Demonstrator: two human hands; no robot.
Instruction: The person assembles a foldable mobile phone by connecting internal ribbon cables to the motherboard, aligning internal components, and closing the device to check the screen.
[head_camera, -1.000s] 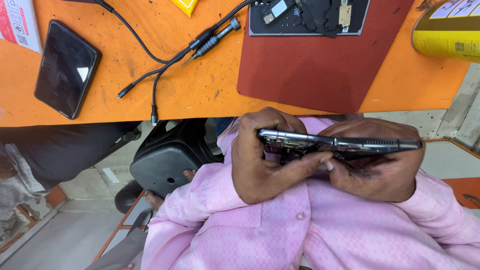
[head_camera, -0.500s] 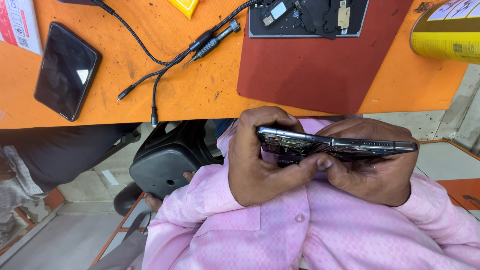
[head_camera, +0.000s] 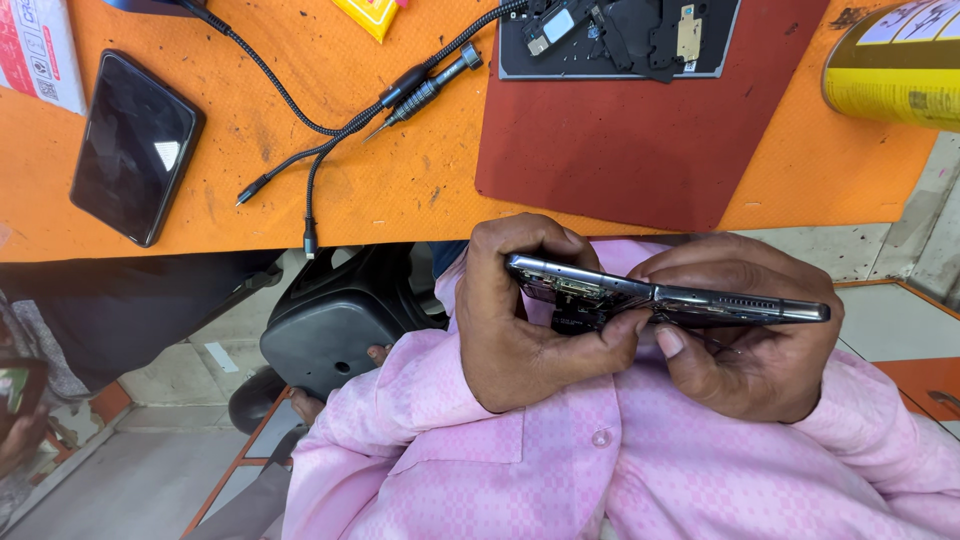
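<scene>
Both my hands hold an opened smartphone (head_camera: 700, 297) edge-on in front of my chest, below the orange table's front edge. My left hand (head_camera: 530, 330) grips its left end, thumb pressing under the middle. My right hand (head_camera: 745, 350) cups the right half, with fingers over the top edge and the thumb under the frame. The phone's metal side frame and some inner parts show. My pink shirt sleeves fill the bottom of the view.
On the orange table (head_camera: 400, 190) lie a dark red mat (head_camera: 640, 140), a black tray of phone parts (head_camera: 620, 35), a screwdriver (head_camera: 425, 95), black charging cables (head_camera: 310, 170), a black phone (head_camera: 135, 145) and a yellow can (head_camera: 895, 65). A black stool (head_camera: 340, 320) stands below.
Both hands and the phone have dropped slightly and shifted a little; the grip is the same.
</scene>
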